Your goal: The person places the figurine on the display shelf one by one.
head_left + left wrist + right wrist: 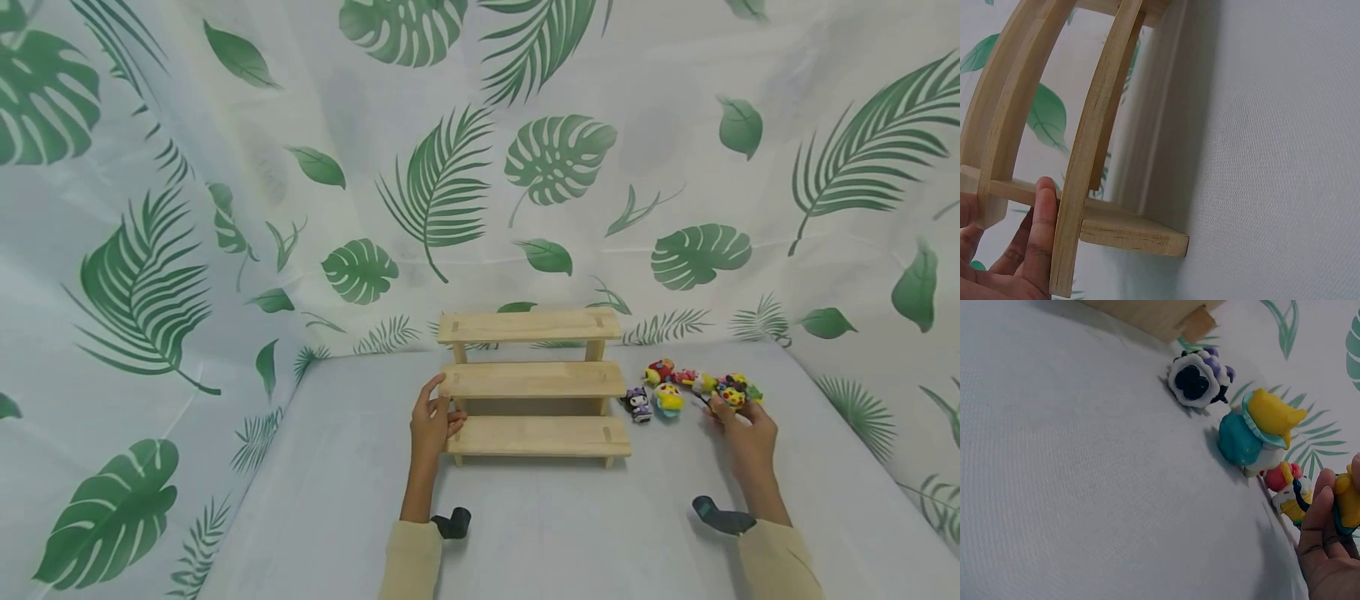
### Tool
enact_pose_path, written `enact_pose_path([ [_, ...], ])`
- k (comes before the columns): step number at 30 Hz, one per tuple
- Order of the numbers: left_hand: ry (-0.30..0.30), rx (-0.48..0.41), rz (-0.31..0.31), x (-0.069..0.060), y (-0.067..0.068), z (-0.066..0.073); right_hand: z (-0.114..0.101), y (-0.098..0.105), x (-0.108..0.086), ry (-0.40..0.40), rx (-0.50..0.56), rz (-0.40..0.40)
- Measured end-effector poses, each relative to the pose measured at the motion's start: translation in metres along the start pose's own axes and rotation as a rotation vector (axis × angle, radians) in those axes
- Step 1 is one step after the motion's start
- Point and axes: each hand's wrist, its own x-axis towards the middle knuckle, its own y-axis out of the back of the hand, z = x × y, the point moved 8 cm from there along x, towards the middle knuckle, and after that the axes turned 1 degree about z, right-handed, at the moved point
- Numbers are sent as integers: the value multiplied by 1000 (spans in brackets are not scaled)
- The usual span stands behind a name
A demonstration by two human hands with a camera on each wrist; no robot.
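Observation:
A three-tier wooden display stand (536, 380) sits on the white surface. At its left end my left hand (435, 423) grips the middle step, and in the left wrist view the fingers (1042, 231) reach in between two steps. My right hand (752, 439) pinches a small yellow figurine (732, 397) with red spots, partly hidden by the fingers in the right wrist view. A purple, black and white figurine (639, 405) lies just right of the stand. Beside it is a yellow and teal figurine (667, 401).
Behind these lie a red and yellow figurine (660, 372) and several more small colourful toys (701, 382), partly overlapping near my right hand. A white curtain (465, 275) with green leaf prints rises behind and around the surface. Dark bands (723, 517) show at both wrists.

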Motion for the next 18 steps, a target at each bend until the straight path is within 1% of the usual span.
enact_pose_path([
  [4, 5, -7, 2, 0, 1, 0, -8, -3, -2, 28, 102, -4],
  [7, -5, -13, -5, 0, 0, 1, -14, -6, -4, 34, 168, -12],
  [8, -1, -12, -12, -2, 0, 5, -16, -7, -4, 39, 186, -14],
  [9, -4, -11, -14, -2, 0, 6, -17, -8, -5, 36, 210, -19],
  [12, -1, -9, -15, -2, -1, 5, -24, -10, -7, 65, 206, -27],
  [14, 1, -5, -10, -2, 0, 5, -28, -12, -8, 82, 233, -32],
  [15, -2, -6, -4, 0, 0, 1, -29, -14, -8, 88, 238, -36],
  [16, 2, -5, -3, 0, 0, 0, -30, -14, -8, 103, 217, -33],
  [18, 5, -3, -5, 1, 0, -1, -32, -16, -8, 123, 211, -40],
])
